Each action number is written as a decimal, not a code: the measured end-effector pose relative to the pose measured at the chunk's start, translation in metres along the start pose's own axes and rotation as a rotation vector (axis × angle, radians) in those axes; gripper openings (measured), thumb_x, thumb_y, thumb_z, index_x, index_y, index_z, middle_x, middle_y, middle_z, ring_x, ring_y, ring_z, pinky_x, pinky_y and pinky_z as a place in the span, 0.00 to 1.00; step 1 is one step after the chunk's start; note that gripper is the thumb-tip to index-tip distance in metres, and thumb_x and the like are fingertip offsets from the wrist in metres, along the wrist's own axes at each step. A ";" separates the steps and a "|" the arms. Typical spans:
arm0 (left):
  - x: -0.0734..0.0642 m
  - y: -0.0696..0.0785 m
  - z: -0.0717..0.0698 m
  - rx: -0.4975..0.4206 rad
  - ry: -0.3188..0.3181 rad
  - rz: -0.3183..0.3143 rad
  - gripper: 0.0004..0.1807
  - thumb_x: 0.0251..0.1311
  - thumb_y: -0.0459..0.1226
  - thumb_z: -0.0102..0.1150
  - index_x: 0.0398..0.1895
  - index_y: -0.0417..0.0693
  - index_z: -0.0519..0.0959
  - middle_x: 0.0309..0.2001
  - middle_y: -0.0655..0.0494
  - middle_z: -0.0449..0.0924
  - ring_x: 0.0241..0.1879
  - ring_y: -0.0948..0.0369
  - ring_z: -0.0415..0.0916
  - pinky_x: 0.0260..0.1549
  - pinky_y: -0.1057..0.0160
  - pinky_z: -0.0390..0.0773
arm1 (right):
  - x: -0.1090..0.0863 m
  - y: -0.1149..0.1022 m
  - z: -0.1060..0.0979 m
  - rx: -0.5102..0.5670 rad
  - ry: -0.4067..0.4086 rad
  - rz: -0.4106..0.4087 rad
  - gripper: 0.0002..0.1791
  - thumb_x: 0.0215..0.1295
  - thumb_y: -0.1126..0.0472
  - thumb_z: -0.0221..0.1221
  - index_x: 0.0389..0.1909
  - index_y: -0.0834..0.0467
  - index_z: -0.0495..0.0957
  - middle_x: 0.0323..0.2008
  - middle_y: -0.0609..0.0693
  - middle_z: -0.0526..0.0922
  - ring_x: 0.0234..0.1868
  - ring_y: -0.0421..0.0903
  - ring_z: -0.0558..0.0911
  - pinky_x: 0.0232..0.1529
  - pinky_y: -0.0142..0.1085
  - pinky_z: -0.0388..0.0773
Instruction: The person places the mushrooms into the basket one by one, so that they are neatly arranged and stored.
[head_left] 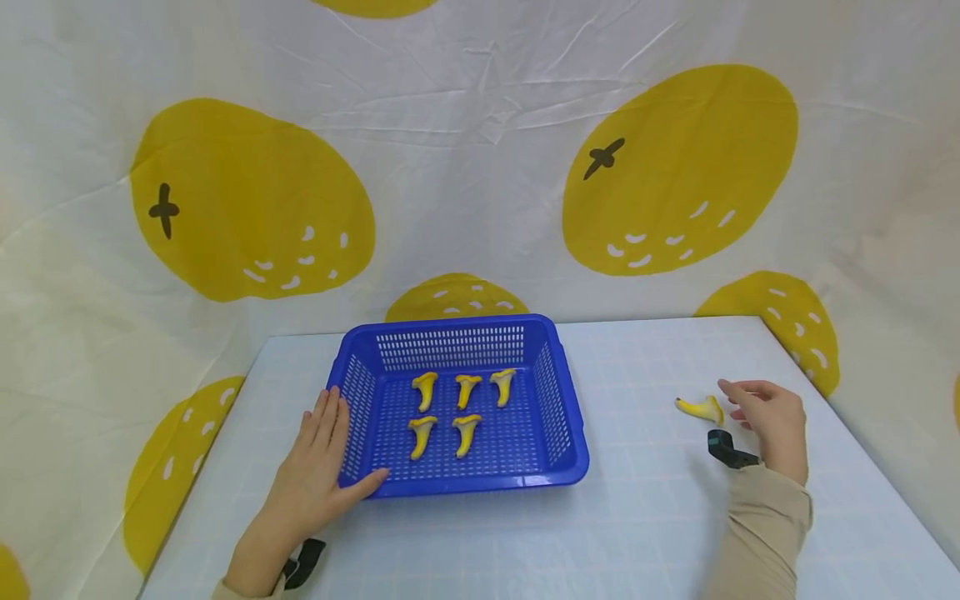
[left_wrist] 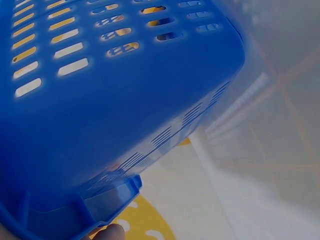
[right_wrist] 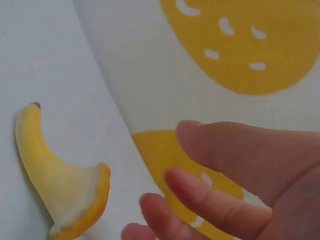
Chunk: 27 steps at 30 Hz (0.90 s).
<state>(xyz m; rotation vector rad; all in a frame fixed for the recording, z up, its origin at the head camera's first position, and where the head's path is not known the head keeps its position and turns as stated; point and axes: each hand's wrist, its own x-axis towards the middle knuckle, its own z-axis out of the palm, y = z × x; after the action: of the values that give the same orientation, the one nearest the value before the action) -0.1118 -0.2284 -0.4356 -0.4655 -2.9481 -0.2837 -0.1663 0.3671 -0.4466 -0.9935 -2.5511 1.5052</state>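
Note:
A blue plastic basket (head_left: 465,485) stands on the table, and several yellow chanterelle mushrooms (head_left: 466,435) lie in it in two rows. My left hand (head_left: 311,467) rests on the basket's left rim with its fingers straight, the thumb reaching onto the front rim. In the left wrist view the basket's slotted wall (left_wrist: 125,110) fills much of the picture, with a fingertip at the rim. To the right, one more chanterelle (head_left: 703,409) lies on the table. Just right of its cap is my right hand (head_left: 768,421), thumb and fingers apart, holding nothing. The right wrist view shows a gap between the fingers and that chanterelle (right_wrist: 60,180).
The table (head_left: 630,533) has a pale surface with a faint grid. Behind it and at both sides hangs a white cloth (head_left: 480,192) printed with big yellow fruit shapes. Dark wrist devices are strapped to both arms.

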 end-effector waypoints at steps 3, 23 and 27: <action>0.000 0.000 0.000 -0.003 0.004 0.003 0.62 0.58 0.68 0.55 0.75 0.27 0.45 0.77 0.33 0.36 0.78 0.46 0.26 0.73 0.45 0.37 | 0.002 0.006 -0.002 -0.039 -0.068 -0.007 0.41 0.63 0.35 0.59 0.62 0.65 0.72 0.57 0.62 0.74 0.42 0.51 0.79 0.40 0.39 0.77; -0.001 0.000 0.000 -0.006 0.021 0.018 0.62 0.58 0.67 0.56 0.75 0.26 0.46 0.77 0.32 0.37 0.77 0.44 0.29 0.74 0.50 0.32 | 0.010 0.015 0.005 -0.022 -0.143 0.001 0.25 0.62 0.56 0.65 0.52 0.71 0.75 0.32 0.50 0.79 0.29 0.45 0.76 0.28 0.36 0.76; -0.001 0.000 0.000 -0.006 0.019 0.016 0.62 0.58 0.67 0.56 0.75 0.26 0.47 0.77 0.32 0.37 0.77 0.43 0.30 0.74 0.47 0.35 | 0.010 0.013 0.007 -0.035 -0.122 0.039 0.25 0.63 0.56 0.63 0.54 0.70 0.74 0.35 0.54 0.79 0.31 0.47 0.76 0.28 0.36 0.75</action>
<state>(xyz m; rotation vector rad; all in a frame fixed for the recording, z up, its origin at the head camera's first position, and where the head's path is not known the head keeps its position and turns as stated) -0.1112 -0.2288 -0.4359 -0.4836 -2.9245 -0.2932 -0.1698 0.3714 -0.4636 -0.9910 -2.6637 1.5836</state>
